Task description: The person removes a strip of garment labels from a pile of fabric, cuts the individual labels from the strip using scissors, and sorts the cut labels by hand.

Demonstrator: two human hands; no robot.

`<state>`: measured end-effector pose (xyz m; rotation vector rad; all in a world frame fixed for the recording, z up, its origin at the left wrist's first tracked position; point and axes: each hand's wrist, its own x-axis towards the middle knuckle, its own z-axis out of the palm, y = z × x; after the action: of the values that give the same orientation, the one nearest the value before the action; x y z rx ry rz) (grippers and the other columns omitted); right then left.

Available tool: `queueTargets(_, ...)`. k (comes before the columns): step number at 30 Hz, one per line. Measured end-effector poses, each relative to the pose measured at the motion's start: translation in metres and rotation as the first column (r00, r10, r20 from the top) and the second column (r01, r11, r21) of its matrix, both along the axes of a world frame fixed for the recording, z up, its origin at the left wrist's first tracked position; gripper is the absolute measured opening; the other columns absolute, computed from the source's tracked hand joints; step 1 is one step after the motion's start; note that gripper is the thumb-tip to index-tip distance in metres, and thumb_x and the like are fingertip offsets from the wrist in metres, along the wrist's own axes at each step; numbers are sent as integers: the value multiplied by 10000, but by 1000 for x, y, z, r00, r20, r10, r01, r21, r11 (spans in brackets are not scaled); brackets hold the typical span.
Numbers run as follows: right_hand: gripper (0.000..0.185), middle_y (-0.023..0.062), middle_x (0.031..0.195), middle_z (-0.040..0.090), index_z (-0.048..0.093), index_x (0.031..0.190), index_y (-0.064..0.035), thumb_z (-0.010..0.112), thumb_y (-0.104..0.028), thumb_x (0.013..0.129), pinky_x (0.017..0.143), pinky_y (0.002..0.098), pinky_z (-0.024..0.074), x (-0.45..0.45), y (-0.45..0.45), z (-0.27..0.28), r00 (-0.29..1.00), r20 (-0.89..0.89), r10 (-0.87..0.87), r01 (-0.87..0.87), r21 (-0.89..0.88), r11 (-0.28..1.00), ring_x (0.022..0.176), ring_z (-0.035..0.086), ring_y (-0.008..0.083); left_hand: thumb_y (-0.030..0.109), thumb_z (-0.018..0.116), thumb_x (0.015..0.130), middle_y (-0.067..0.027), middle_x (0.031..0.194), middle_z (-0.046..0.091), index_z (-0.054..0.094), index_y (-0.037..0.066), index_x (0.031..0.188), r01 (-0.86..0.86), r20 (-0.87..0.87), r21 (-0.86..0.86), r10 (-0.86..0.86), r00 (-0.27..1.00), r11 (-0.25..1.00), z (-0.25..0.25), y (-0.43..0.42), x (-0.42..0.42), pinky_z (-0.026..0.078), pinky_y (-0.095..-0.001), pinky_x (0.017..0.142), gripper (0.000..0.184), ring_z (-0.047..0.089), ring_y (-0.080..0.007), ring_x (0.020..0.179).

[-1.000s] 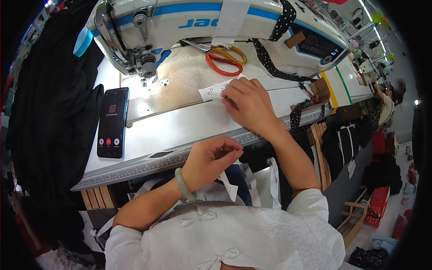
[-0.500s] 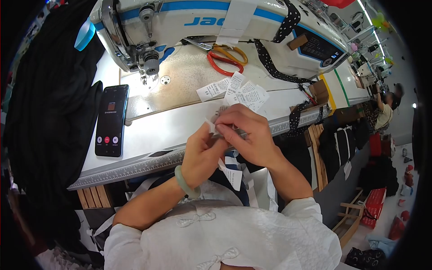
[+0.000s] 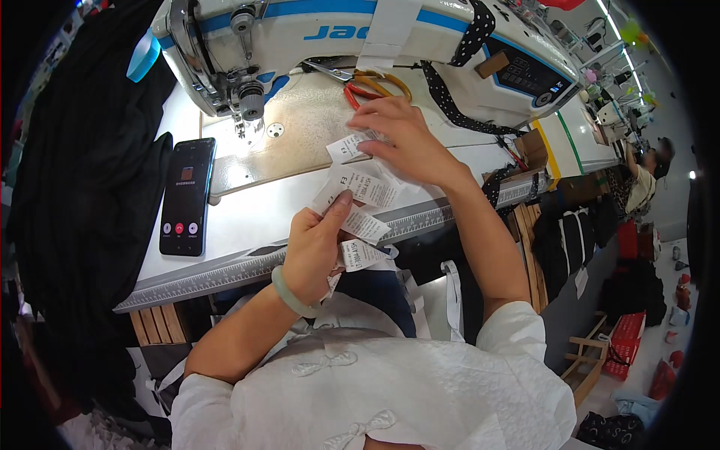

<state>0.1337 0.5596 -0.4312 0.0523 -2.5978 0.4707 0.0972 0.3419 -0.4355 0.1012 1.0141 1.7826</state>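
Pinched between the thumb and fingers of my left hand are several white printed labels, fanned out over the table's front edge. My right hand is open above the table, palm down with its fingers apart. Beneath its fingers lies a loose label, and more of the pile is partly hidden by the hand. Just beyond its fingertips are scissors with red and orange handles, the red one partly covered.
A sewing machine stands at the back. Left of my hands lies a phone showing a call screen, beside black fabric. Polka-dot ribbon trails at the right. A ruler strip runs along the table's front edge.
My hands were together, fingering a small white piece. Now they are apart: the right has moved up over the labels by the scissors, while the left shows several labels fanned out.
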Motion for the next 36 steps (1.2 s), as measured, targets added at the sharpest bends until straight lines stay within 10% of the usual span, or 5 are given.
queueTargets(12, 171, 79, 944, 617, 620, 881, -54, 709, -8, 743, 767, 355, 453, 35, -58, 29, 998, -11, -57, 43, -535, 844, 892, 571, 276, 253, 532, 997, -83, 849, 673, 564, 18, 1168, -122, -51, -26, 121, 991, 992, 6, 2, 0, 463, -222, 389, 292, 666, -126, 617)
queueTargets(15, 217, 74, 959, 603, 620, 906, -66, 721, -15, 720, 766, 362, 451, 36, -74, -2, 979, -178, -100, 56, -237, 970, 904, 568, 278, 240, 563, 981, -60, 817, 654, 575, 13, 1149, -97, -65, -21, 96, 993, 995, 0, 1, 3, 485, -234, 411, 283, 653, -122, 608)
queueTargets(22, 222, 89, 1018, 611, 655, 971, -75, 715, -87, 757, 866, 392, 418, 42, -66, -2, 959, -283, 33, -108, -254, 961, 960, 555, 288, 224, 550, 995, -99, 997, 659, 548, -7, 1194, -221, -32, 17, 221, 975, 975, 9, 9, 1, 592, -265, 598, 304, 691, -155, 803)
queueTargets(27, 249, 93, 1032, 637, 701, 1040, -55, 703, -63, 791, 932, 370, 418, 70, 14, 14, 983, -26, -181, 173, -194, 966, 1043, 542, 253, 204, 510, 1007, -147, 1050, 669, 538, -13, 1172, -115, -57, 44, 117, 991, 992, 6, -1, 1, 596, -291, 661, 274, 695, -189, 840)
queueTargets(36, 189, 30, 972, 613, 677, 948, -82, 751, -157, 790, 949, 358, 370, 62, 36, 9, 949, 317, -10, 81, -212, 974, 1058, 480, 235, 197, 526, 991, -91, 887, 636, 564, 10, 1111, -45, -172, 8, 45, 984, 999, -2, -15, -2, 520, -271, 626, 225, 629, -144, 735)
